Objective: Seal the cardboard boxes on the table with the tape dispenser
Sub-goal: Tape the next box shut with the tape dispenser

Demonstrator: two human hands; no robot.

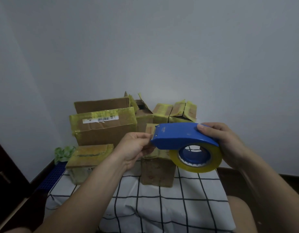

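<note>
Holding the tape dispenser (pixel 182 135) up over the bench (pixel 145 207), in front of the cardboard boxes (pixel 103 128), the right hand (pixel 224 145) gripped its rear while the left hand (pixel 133 148) pinched its cutter end with curled fingers (pixel 145 137), probably to free the tape.

Plain pale grey wall (pixel 145 47), dimly and evenly lit; dark wooden panel (pixel 4 174) at far left; dark brown floor (pixel 238 185) at right; table (pixel 145 209) draped in white cloth (pixel 187 187) with black grid lines.
</note>
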